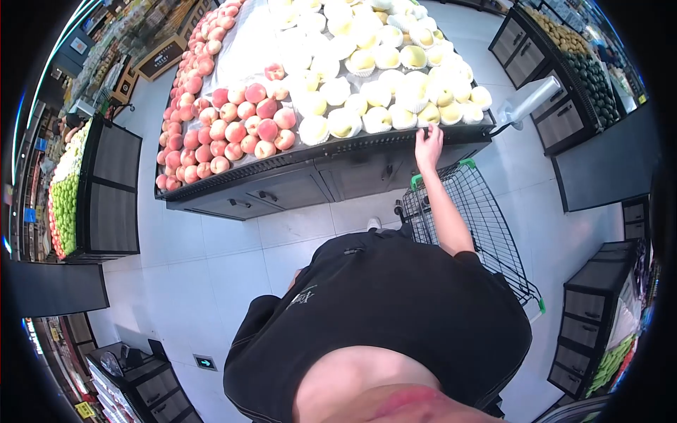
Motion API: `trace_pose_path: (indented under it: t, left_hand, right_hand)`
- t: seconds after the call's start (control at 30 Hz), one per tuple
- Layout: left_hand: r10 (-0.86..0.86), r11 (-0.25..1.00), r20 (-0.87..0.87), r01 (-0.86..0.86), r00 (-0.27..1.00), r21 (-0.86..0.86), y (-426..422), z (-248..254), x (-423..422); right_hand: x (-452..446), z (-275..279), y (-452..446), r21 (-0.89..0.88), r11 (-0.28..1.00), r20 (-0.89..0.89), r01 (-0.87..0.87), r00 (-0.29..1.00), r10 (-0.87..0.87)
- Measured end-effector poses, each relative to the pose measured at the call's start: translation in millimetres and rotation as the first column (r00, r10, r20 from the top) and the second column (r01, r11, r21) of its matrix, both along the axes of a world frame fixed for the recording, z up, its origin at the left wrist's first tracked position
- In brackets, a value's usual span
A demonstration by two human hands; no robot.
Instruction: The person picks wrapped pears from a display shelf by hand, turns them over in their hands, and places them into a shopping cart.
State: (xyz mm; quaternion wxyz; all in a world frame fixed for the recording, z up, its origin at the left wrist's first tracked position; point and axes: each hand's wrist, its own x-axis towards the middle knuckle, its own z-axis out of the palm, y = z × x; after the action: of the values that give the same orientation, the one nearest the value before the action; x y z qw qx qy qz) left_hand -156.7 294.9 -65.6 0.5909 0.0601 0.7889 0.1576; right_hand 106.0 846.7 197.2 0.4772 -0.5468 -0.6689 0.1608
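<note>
My right hand (428, 146) reaches forward to the front edge of the fruit stand (310, 158). Its fingers look stretched out and slightly apart at the rim, just below the front row of pale yellow pears (429, 114), many in white foam nets. Whether the fingertips touch a pear or only the rim is too small to tell. Nothing shows in this hand. My left hand is out of sight behind my body and black sleeve; only a sliver of skin shows there. Left of the pears lies a heap of pink-red peaches (240, 113).
A wire shopping cart (479, 225) with green corners stands under my right arm. A roll of clear bags (532, 99) is mounted at the stand's right corner. Green fruit (65, 211) fills a stand at left, and more cabinets (585, 317) line the right.
</note>
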Motion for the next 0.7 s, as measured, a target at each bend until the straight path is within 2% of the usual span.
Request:
trace_pose_path:
  t: [0.07,0.17,0.3,0.43,0.57,0.67,0.7]
  left_hand:
    - [0.008,0.999,-0.031,-0.007,0.999,0.038,46,9,-14]
    - [0.031,0.994,-0.109,-0.020,0.994,0.108,109,32,-37]
    - [0.054,0.979,-0.219,-0.009,0.974,0.203,171,63,-57]
    - [0.051,0.971,-0.253,0.011,0.966,0.237,202,74,-51]
    - [-0.015,0.989,-0.247,0.050,0.969,0.138,199,76,-24]
    - [-0.222,0.955,-0.330,0.272,0.917,0.114,168,43,-16]
    - [-0.253,0.960,-0.305,0.278,0.918,0.041,164,60,-7]
  right_hand:
    - [-27,28,41,0.068,0.991,0.132,0.112,0.984,-0.120]
    - [-49,52,77,-0.140,0.987,0.217,0.079,0.975,-0.047]
    - [-63,43,94,-0.173,0.981,0.326,0.087,0.945,-0.026]
    - [-59,31,100,-0.164,0.983,0.296,0.080,0.955,-0.028]
    - [-54,8,109,-0.013,1.000,0.173,-0.007,0.985,0.009]
    - [-55,3,114,0.041,0.999,0.130,-0.031,0.991,0.026]
    - [-55,3,113,0.056,0.998,0.132,-0.027,0.991,0.019]
